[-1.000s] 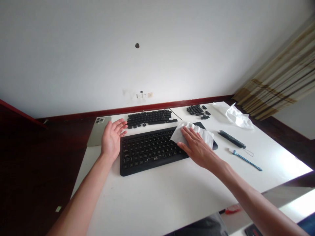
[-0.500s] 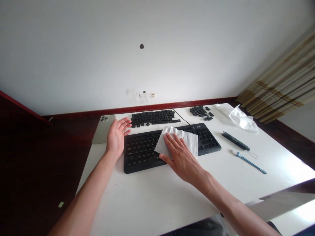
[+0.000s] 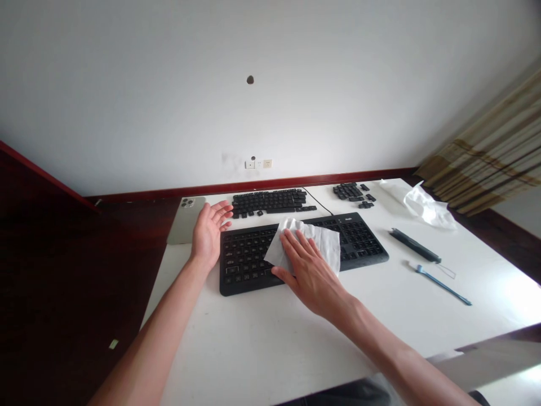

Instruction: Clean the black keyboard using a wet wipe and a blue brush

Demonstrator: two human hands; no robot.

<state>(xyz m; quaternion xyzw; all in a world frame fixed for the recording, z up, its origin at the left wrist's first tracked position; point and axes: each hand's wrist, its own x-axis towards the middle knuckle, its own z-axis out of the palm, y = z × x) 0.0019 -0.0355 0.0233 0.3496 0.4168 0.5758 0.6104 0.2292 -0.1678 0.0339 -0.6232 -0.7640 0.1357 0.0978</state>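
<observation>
**Across the middle of the desk (image 3: 262, 338), a flat right hand (image 3: 310, 270) presses a white cloth (image 3: 332, 245) onto a keyboard (image 3: 363, 238)**

The keyboard lies slightly askew, its long side facing the near edge of the desk, with the key caps off and the bare key seats showing. The cloth covers its middle stretch. Over the cloth, the right hand is laid out with fingers extended, resting on the sheet instead of closing round it; the thumb points toward the keyboard's left part. The left hand (image 3: 207, 231) is beside the keyboard's left end, open, palm turned inward and fingers loosely curved; whether it touches the frame is hard to tell.

By the far left corner of the desk lies a phone (image 3: 181, 228), camera side up. A broad block of key caps (image 3: 270, 201) sits along the far edge, and a smaller cluster (image 3: 347, 192) lies farther right, with a cable (image 3: 318, 202) running between them to the keyboard. Crumpled white wrapping (image 3: 429, 210) lies near the far right corner. Between keyboard and right edge are a dark slim tool (image 3: 414, 245), a wire loop (image 3: 447, 272) at its near end, and a blue brush (image 3: 446, 287).
</observation>
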